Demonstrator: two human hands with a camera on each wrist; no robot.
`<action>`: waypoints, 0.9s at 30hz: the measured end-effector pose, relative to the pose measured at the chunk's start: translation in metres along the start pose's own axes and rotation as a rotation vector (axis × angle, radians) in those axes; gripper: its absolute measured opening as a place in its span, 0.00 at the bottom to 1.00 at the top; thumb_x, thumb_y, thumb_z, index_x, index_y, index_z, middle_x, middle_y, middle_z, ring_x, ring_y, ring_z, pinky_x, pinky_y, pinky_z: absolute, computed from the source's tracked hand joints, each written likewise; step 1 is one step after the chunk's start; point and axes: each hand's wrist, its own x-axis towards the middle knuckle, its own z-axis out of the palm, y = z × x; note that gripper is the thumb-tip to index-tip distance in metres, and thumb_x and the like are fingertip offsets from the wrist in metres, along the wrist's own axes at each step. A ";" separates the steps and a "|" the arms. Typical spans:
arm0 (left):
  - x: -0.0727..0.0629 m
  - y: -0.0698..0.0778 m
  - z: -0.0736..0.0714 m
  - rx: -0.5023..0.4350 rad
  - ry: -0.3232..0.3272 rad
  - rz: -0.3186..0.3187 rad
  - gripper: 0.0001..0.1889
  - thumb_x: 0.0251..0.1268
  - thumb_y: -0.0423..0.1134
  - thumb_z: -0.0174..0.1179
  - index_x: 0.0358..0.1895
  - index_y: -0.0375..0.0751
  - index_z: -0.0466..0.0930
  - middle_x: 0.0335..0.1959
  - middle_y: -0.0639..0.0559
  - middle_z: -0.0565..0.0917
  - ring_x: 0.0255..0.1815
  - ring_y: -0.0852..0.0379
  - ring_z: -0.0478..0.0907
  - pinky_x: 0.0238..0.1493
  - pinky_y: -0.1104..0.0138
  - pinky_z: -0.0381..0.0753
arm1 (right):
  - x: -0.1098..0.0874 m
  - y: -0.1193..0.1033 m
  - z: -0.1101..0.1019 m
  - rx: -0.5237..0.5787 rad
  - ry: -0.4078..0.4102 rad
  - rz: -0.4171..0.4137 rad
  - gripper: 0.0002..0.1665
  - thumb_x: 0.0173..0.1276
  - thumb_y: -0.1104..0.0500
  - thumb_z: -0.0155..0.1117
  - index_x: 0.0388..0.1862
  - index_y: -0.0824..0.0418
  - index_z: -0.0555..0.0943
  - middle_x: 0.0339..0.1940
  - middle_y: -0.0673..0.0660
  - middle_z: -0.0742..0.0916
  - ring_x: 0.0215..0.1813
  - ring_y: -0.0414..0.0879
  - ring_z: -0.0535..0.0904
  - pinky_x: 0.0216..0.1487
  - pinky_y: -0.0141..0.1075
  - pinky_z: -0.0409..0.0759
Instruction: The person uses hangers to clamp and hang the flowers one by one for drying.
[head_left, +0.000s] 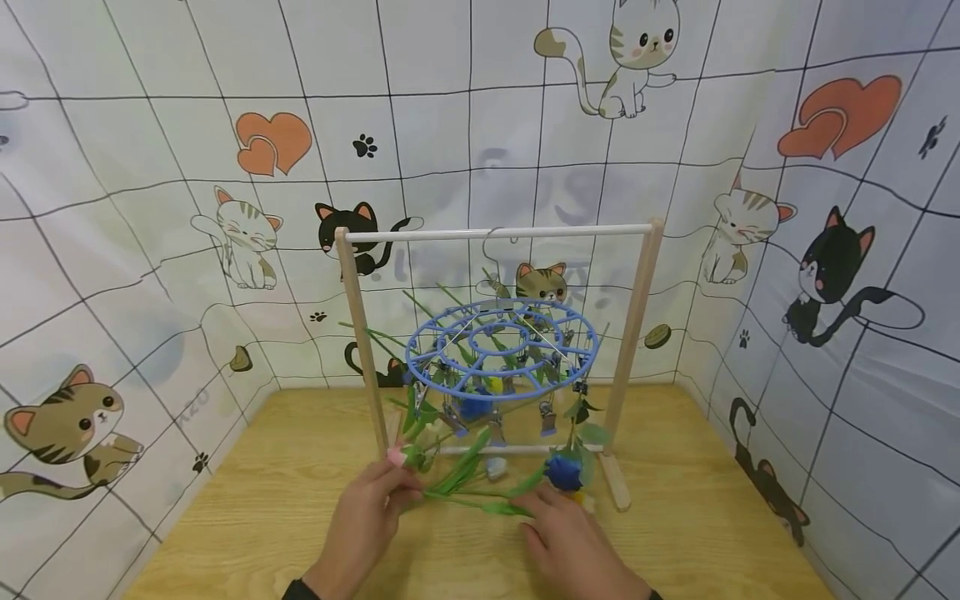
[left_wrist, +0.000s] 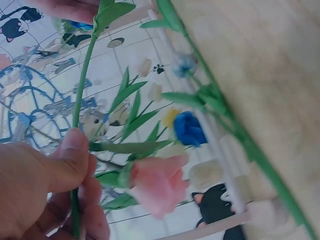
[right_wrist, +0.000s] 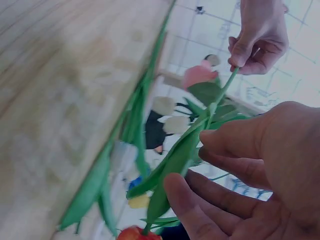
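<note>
My left hand [head_left: 375,500] pinches the lower part of a green stem between thumb and fingers; in the left wrist view the stem [left_wrist: 84,85] runs up towards the other hand. My right hand [head_left: 562,525] holds the same artificial tulip by its long leaves [right_wrist: 175,170], its fingers bent around them. The tulip's red-orange bloom [right_wrist: 137,233] shows below that hand in the right wrist view. Just beyond the hands hangs a round blue clip hanger [head_left: 502,393] with several artificial flowers clipped on it, among them a pink bloom [head_left: 397,456] and a blue rose [head_left: 564,472].
The hanger hooks over the white bar [head_left: 420,236] of a small wooden rack standing on the wooden table [head_left: 247,500]. Another leafy stem [right_wrist: 107,150] lies on the table side in the right wrist view. A cat-patterned cloth [head_left: 435,83] encloses the table.
</note>
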 end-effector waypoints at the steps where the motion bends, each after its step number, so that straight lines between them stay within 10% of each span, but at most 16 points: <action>1: 0.001 0.001 -0.002 0.019 0.033 0.041 0.17 0.49 0.27 0.90 0.34 0.52 0.94 0.44 0.54 0.94 0.53 0.46 0.97 0.51 0.58 0.99 | 0.000 -0.003 -0.001 -0.010 0.018 -0.011 0.16 0.82 0.62 0.78 0.65 0.57 0.92 0.54 0.50 0.91 0.49 0.43 0.90 0.42 0.34 0.89; 15: 0.023 0.036 -0.005 0.013 0.167 0.355 0.20 0.55 0.22 0.85 0.40 0.52 0.91 0.40 0.59 0.86 0.42 0.59 0.84 0.44 0.67 0.87 | 0.031 -0.048 -0.019 -0.036 0.236 -0.192 0.16 0.79 0.61 0.83 0.61 0.51 0.91 0.52 0.48 0.92 0.51 0.44 0.90 0.49 0.36 0.91; 21: 0.032 0.056 0.001 -0.017 0.233 0.361 0.19 0.53 0.26 0.88 0.40 0.52 0.92 0.40 0.59 0.90 0.39 0.59 0.86 0.41 0.66 0.88 | 0.035 -0.048 -0.013 0.020 0.273 -0.166 0.14 0.78 0.64 0.82 0.57 0.51 0.92 0.49 0.46 0.91 0.50 0.41 0.87 0.49 0.31 0.89; 27: 0.035 0.071 0.002 -0.130 0.149 0.239 0.34 0.56 0.32 0.91 0.67 0.45 0.89 0.51 0.52 0.89 0.45 0.61 0.90 0.49 0.67 0.94 | 0.031 -0.042 -0.020 -0.006 0.429 -0.127 0.19 0.67 0.69 0.88 0.49 0.49 0.93 0.45 0.44 0.89 0.47 0.41 0.86 0.43 0.30 0.87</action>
